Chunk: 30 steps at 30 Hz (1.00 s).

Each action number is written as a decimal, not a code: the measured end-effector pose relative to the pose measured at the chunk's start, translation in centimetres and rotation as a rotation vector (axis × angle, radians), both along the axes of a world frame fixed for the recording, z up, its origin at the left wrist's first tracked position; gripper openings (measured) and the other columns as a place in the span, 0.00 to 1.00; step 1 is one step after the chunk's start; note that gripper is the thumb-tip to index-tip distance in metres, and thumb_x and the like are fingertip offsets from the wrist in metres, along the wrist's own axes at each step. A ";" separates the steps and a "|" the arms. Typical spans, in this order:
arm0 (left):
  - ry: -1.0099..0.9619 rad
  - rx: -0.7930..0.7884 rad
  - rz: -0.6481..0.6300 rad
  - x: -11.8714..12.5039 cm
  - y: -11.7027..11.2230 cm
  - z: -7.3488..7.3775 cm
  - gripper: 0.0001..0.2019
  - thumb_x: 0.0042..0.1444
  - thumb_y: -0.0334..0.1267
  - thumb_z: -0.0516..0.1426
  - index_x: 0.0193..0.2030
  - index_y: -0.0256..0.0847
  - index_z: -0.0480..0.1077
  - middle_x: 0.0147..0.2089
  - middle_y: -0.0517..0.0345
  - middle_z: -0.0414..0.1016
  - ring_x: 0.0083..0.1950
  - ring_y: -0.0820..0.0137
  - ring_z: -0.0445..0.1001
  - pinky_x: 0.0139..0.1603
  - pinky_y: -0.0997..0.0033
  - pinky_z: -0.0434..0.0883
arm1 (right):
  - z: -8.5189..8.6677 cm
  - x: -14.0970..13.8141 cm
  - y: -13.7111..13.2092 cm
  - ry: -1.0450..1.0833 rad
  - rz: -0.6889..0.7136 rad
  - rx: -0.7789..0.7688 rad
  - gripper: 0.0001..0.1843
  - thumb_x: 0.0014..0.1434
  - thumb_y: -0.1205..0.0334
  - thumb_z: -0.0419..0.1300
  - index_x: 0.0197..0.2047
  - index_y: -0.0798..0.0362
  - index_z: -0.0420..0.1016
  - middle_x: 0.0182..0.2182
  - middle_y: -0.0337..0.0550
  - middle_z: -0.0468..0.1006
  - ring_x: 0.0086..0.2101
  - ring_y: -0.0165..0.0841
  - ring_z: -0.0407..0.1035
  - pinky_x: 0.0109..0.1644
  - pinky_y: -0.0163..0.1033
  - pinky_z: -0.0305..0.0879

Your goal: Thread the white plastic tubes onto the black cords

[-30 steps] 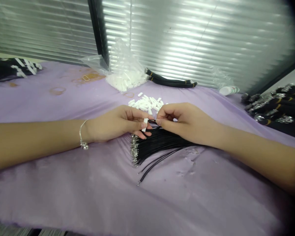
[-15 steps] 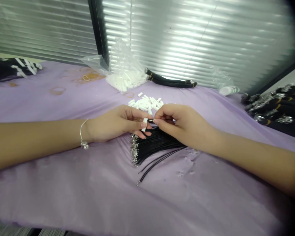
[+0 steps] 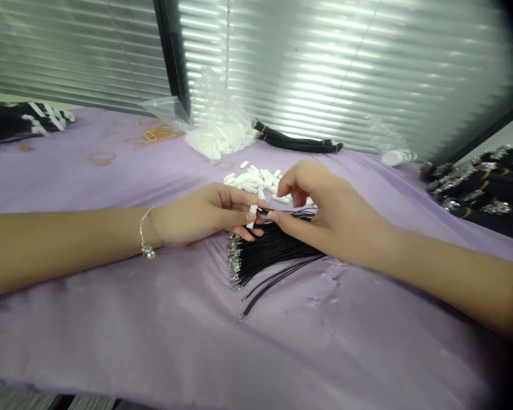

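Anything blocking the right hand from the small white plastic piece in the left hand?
Nothing solid. The right hand sits just beside the small white plastic piece, pinched by the left hand; only thin black wires cross the narrow gap, running toward the piece.

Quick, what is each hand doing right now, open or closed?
Left hand: grip closed, holding a small white oblong piece.
Right hand: grip open, fingers raised, thumb beside a bundle of thin black cords.

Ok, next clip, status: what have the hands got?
Left hand pinching a white plastic piece; right hand open over black cords; loose white pieces just beyond.
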<state>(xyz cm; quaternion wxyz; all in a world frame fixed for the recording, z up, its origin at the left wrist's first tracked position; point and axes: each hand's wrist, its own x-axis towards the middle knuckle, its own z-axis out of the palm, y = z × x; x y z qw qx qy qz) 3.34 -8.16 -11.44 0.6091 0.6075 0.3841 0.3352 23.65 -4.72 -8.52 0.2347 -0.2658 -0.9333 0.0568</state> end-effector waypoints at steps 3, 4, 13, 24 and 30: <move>0.003 -0.018 0.002 0.0 0.0 0.0 0.14 0.55 0.31 0.55 0.49 0.41 0.70 0.40 0.56 0.74 0.38 0.75 0.73 0.42 0.75 0.72 | 0.1 0.2 -0.3 -0.082 0.084 0.265 0.08 0.55 0.61 0.53 0.33 0.57 0.68 0.32 0.45 0.66 0.30 0.30 0.60 0.32 0.36 0.56; 0.005 -0.018 -0.002 0.0 0.0 0.0 0.14 0.55 0.32 0.55 0.49 0.40 0.70 0.41 0.55 0.74 0.38 0.75 0.73 0.42 0.75 0.72 | 0.0 0.3 -0.3 -0.119 0.109 0.310 0.09 0.56 0.61 0.51 0.32 0.57 0.70 0.32 0.46 0.66 0.30 0.30 0.60 0.32 0.37 0.56; -0.006 0.009 -0.009 -0.1 0.1 0.0 0.12 0.55 0.32 0.55 0.46 0.41 0.71 0.37 0.59 0.72 0.38 0.76 0.72 0.42 0.76 0.72 | -0.7 0.2 0.0 -0.211 0.105 0.378 0.12 0.59 0.64 0.48 0.33 0.58 0.70 0.31 0.47 0.68 0.30 0.31 0.60 0.33 0.37 0.55; 0.021 0.066 -0.045 0.0 0.0 0.0 0.13 0.56 0.33 0.54 0.47 0.41 0.71 0.39 0.58 0.72 0.38 0.76 0.71 0.42 0.76 0.72 | -1.0 -0.2 -0.3 -0.177 -0.005 0.361 0.09 0.59 0.65 0.48 0.36 0.58 0.68 0.30 0.45 0.70 0.29 0.30 0.62 0.30 0.35 0.53; 0.034 0.061 -0.015 0.1 0.0 0.0 0.14 0.55 0.32 0.54 0.49 0.42 0.70 0.41 0.56 0.72 0.40 0.74 0.72 0.39 0.76 0.73 | -0.8 -0.2 0.1 -0.074 -0.067 0.104 0.08 0.55 0.61 0.54 0.39 0.53 0.68 0.29 0.37 0.70 0.27 0.26 0.61 0.29 0.32 0.53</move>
